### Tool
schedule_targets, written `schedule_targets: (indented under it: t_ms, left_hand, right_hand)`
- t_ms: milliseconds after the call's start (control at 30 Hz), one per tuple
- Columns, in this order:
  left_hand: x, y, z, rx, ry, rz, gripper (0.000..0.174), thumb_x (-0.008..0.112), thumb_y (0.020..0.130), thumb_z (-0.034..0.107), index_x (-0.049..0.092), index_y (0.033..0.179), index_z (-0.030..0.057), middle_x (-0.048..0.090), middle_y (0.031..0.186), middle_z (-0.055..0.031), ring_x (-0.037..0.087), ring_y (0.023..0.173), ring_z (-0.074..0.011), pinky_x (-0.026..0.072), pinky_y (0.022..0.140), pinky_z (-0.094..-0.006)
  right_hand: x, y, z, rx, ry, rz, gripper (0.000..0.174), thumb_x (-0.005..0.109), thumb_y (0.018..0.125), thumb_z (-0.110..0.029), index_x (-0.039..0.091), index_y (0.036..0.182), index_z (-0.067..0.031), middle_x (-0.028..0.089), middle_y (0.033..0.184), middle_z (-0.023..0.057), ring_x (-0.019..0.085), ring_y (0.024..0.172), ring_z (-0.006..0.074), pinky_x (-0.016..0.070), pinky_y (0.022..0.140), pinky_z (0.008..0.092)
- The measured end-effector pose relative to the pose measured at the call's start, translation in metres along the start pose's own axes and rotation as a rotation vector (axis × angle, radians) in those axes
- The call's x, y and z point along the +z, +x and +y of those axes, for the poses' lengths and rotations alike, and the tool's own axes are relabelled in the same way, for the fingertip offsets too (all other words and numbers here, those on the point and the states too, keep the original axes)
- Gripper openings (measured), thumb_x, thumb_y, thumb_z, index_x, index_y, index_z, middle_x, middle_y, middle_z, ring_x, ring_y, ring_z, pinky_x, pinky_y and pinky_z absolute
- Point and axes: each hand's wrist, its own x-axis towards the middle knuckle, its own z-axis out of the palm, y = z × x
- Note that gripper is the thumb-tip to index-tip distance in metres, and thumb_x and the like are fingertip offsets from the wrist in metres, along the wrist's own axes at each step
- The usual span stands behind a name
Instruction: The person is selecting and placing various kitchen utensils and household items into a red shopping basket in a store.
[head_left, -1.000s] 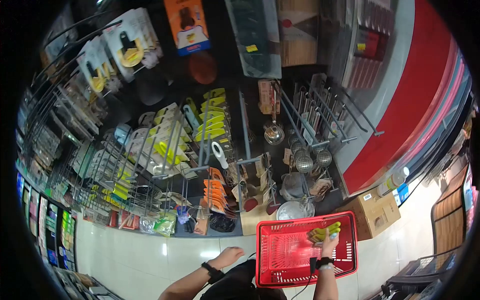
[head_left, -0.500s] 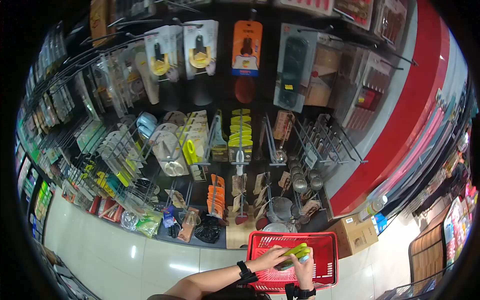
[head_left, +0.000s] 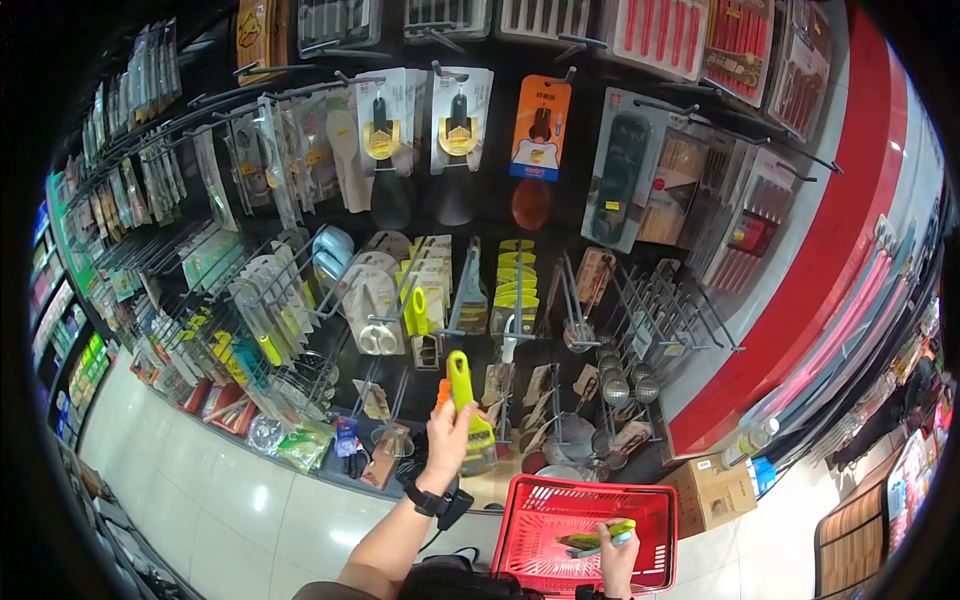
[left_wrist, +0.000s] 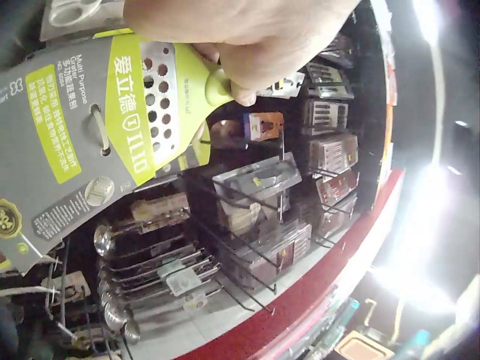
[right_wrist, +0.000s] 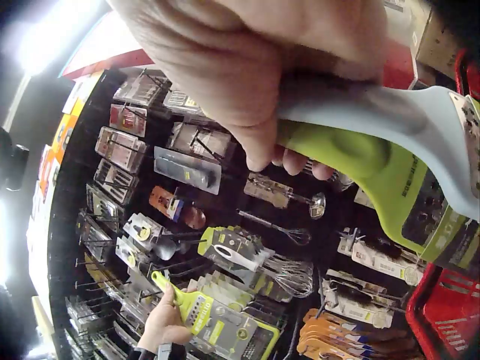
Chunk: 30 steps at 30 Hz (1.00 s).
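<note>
Change since half a second ago: the left hand [head_left: 447, 432] has left the right hand's bundle over the basket and now stands raised in front of the display rack [head_left: 640, 312]. The right hand has stayed low at the basket.

Left side: the left hand's fingers are clamped round the green handle of one carded grater [head_left: 460, 385]. It is held upright, handle uppermost, before the lower middle of the rack and above the basket's near left corner. The left wrist view shows the perforated blade on a grey and green card [left_wrist: 112, 112], clear of any hook.

Centre: one red basket [head_left: 530, 502] sits below the rack's lower edge.

Right side: the right hand [head_left: 617, 562] is closed round the utensils [head_left: 598, 538] and holds them just inside the basket's near right rim. The right wrist view shows two handles in that grip, one green [right_wrist: 352, 154] and one grey [right_wrist: 420, 112]. One cardboard box [head_left: 712, 488] stands on the floor just beside the basket's far right corner.

Assessment: one grater is off the rack but not yet in the basket. The two utensils are at the basket but not released, so both deposits appear outstanding.

Count: one grater, two utensils, one basket, one box. Carded stock on the hooks is too crowded to count.
</note>
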Motion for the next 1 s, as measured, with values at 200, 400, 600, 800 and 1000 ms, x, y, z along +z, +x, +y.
schedule_targets:
  t_ms: [200,400,600,800,1000]
  left_hand:
    - [-0.003,0.032,0.026,0.037,0.197,-0.021,0.020,0.054,0.092,0.019,0.059,0.090,0.0001,0.066,0.070,-0.0069,0.063,0.063,-0.0135,0.0476,0.056,-0.0278]
    - [-0.001,0.045,0.005,-0.085,0.113,-0.003,0.025,0.053,0.092,0.023,0.060,0.086,-0.0006,0.067,0.069,-0.0099,0.065,0.061,-0.0171,0.0486,0.055,-0.0300]
    - [0.009,0.092,-0.041,0.096,0.469,0.069,0.030,0.050,0.093,0.031,0.058,0.088,0.0023,0.064,0.072,-0.0135,0.062,0.070,-0.0312,0.0418,0.069,-0.0407]
    - [0.025,0.155,-0.084,0.029,0.670,-0.008,0.041,0.041,0.094,0.043,0.059,0.107,0.0090,0.063,0.095,-0.0156,0.057,0.091,-0.0356,0.0334,0.083,-0.0459]
    - [0.034,0.196,-0.090,-0.091,0.520,0.048,0.061,0.045,0.086,0.059,0.061,0.102,0.0025,0.064,0.097,-0.0187,0.055,0.099,-0.0387,0.0263,0.093,-0.0512]
  right_hand:
    - [-0.001,-0.006,0.013,0.007,-0.029,0.020,0.011,0.068,0.079,-0.004,0.058,0.081,-0.0009,0.057,0.072,0.0028,0.051,0.066,0.0091,0.0430,0.061,0.0250]
    - [-0.004,-0.013,0.022,0.017,0.011,0.045,0.011,0.068,0.079,-0.003,0.058,0.081,-0.0005,0.057,0.072,0.0037,0.052,0.066,0.0101,0.0432,0.062,0.0252]
    - [-0.010,-0.016,0.026,0.022,0.008,0.105,0.012,0.068,0.078,-0.004,0.056,0.079,-0.0009,0.057,0.073,0.0037,0.052,0.067,0.0103,0.0434,0.064,0.0254]
    - [-0.016,-0.030,-0.015,-0.046,-0.042,0.099,0.023,0.060,0.087,-0.015,0.056,0.106,-0.0035,0.061,0.087,0.0099,0.058,0.076,0.0199,0.0484,0.069,0.0328]
    - [-0.020,-0.033,-0.014,0.110,0.015,0.185,0.017,0.068,0.080,-0.004,0.058,0.095,-0.0032,0.060,0.081,0.0076,0.056,0.074,0.0156,0.0467,0.068,0.0284]
